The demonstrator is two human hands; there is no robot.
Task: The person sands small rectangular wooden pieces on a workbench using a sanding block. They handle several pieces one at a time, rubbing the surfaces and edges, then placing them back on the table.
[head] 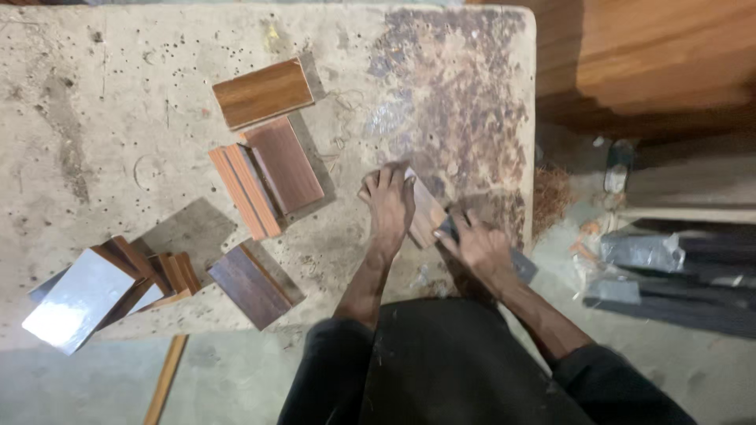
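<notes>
**Inspector:** Report the work piece.

**Operator:** I see a small brown wooden panel (426, 214) lying flat on the worn workbench (118, 118), near its right edge. The left hand (388, 203) lies palm-down on the panel, fingers spread and flat, pressing rather than gripping. The right hand (480, 245), just right of the panel, is closed around a dark flat tool (521, 264) whose front end touches the panel's near edge. The picture is blurred there; I cannot tell what kind of tool it is.

**Inspector:** Surroundings?

**Operator:** Left of the left hand lie two reddish laminate stacks (266, 177), a single panel (262, 93) beyond them, and a dark board (250, 285) nearer me. Far left sits a fanned pile topped by a glossy grey sheet (79, 299).
</notes>
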